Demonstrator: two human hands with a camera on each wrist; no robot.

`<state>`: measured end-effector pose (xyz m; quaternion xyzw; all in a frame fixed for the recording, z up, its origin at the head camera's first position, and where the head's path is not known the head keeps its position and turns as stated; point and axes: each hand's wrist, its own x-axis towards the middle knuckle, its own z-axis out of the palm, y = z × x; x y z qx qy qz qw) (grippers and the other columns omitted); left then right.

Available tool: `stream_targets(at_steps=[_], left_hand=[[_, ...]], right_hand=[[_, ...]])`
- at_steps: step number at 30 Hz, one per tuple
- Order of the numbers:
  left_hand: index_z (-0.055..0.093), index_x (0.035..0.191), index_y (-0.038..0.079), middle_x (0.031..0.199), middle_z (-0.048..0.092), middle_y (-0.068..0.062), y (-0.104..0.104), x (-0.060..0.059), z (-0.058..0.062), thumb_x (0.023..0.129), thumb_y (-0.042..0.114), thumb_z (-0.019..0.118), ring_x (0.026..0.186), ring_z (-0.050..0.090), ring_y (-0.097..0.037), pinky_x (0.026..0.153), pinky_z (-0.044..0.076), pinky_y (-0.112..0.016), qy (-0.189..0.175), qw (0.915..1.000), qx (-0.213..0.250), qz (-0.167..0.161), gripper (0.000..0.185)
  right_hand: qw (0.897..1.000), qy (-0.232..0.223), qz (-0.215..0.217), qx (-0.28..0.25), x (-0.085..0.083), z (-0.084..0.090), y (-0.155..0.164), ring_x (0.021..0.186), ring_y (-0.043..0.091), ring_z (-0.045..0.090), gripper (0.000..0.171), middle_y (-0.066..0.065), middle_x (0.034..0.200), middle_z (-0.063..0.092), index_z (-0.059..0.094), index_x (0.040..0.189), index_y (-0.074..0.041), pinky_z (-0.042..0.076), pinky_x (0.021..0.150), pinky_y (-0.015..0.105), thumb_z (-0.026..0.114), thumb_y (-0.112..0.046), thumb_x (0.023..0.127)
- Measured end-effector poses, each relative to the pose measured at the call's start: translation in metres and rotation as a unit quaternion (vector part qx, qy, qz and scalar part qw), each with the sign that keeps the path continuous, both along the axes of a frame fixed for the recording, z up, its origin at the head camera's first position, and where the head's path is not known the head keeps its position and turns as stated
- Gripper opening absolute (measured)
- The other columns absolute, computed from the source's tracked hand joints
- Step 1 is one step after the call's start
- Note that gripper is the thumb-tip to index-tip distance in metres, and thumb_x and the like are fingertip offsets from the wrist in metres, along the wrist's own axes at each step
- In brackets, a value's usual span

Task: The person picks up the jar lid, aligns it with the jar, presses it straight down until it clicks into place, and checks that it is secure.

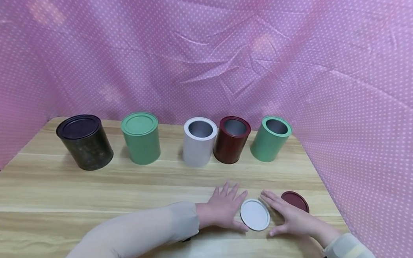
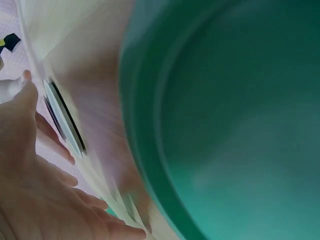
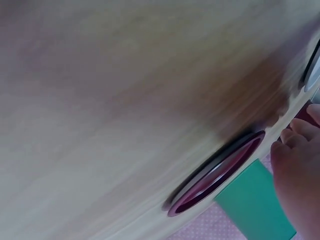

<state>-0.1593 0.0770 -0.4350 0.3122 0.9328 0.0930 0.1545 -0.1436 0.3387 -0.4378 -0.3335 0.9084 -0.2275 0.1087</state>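
Two hands lie flat on the wooden table (image 1: 82, 192), near the person. The left hand (image 1: 223, 209) has its fingers spread and holds nothing. The right hand (image 1: 289, 219) is flat too, fingers straight, with nothing pinched. Between them lies the white lid (image 1: 255, 214). The left hand's thumb side is just beside its left edge, and the right hand is just beside its right edge. It looks thin, stiff and light, like tin. It lies flat, so it may be hard to lift straight up. A good place to hold it looks like the rim, with fingertips on two sides. It may slide on the smooth wood.

A dark red lid (image 1: 295, 200) lies just behind the right hand, a bit to the right.

Farther back stand five cans in a row. From the left: a dark can (image 1: 85, 142) with its lid on, a green can (image 1: 141, 138) with its lid on, then an open white can (image 1: 199, 142), an open dark red can (image 1: 232, 140) and an open green can (image 1: 271, 139).

Pink dotted cloth (image 1: 211, 46) hangs behind it all.
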Motion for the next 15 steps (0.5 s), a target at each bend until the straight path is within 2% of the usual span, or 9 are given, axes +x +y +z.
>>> stream_targets(at_steps=[3, 5, 7, 10, 15], left_hand=[[0.022, 0.155, 0.024, 0.162, 0.015, -0.011, 0.001, 0.001, 0.001, 0.076, 0.072, 0.064, 0.149, 0.010, -0.039, 0.116, 0.021, -0.059, -0.004, 1.0000, -0.003, 0.000, 0.102], [0.023, 0.155, 0.025, 0.162, 0.014, -0.011, 0.001, 0.001, 0.002, 0.075, 0.072, 0.064, 0.149, 0.009, -0.039, 0.117, 0.020, -0.059, -0.006, 1.0000, -0.008, 0.002, 0.101], [0.025, 0.154, 0.026, 0.162, 0.014, -0.011, 0.001, 0.002, 0.002, 0.076, 0.071, 0.064, 0.149, 0.009, -0.039, 0.117, 0.020, -0.059, -0.008, 0.9999, -0.012, 0.002, 0.099], [0.027, 0.153, 0.027, 0.162, 0.014, -0.010, 0.000, 0.003, 0.003, 0.076, 0.071, 0.064, 0.149, 0.010, -0.038, 0.117, 0.020, -0.058, -0.008, 0.9997, -0.021, 0.002, 0.096], [0.037, 0.149, 0.025, 0.160, 0.023, -0.008, 0.001, 0.003, 0.005, 0.077, 0.067, 0.067, 0.148, 0.018, -0.036, 0.116, 0.024, -0.055, 0.013, 0.9993, -0.035, 0.001, 0.089]], right_hand=[[1.000, 0.000, -0.006, 0.024, -0.001, 0.002, -0.005, 0.141, 0.041, 0.028, 0.099, 0.022, 0.155, 0.028, 0.033, 0.149, 0.000, 0.022, 0.116, 0.027, 0.072, -0.054, 0.075], [0.999, -0.002, -0.006, 0.039, -0.002, 0.002, -0.008, 0.140, 0.043, 0.030, 0.100, 0.021, 0.156, 0.029, 0.033, 0.149, 0.000, 0.030, 0.113, 0.043, 0.071, -0.056, 0.075], [0.999, -0.002, -0.006, 0.048, -0.002, 0.002, -0.010, 0.139, 0.043, 0.031, 0.101, 0.021, 0.155, 0.029, 0.034, 0.148, 0.000, 0.034, 0.107, 0.056, 0.071, -0.058, 0.074], [0.999, -0.005, -0.007, 0.054, -0.003, 0.002, -0.012, 0.139, 0.043, 0.032, 0.101, 0.021, 0.155, 0.029, 0.034, 0.148, -0.001, 0.035, 0.105, 0.060, 0.071, -0.058, 0.074], [0.998, -0.002, -0.009, 0.055, -0.003, 0.002, -0.014, 0.138, 0.043, 0.033, 0.097, 0.020, 0.155, 0.031, 0.039, 0.146, -0.001, 0.037, 0.105, 0.057, 0.071, -0.058, 0.074]])
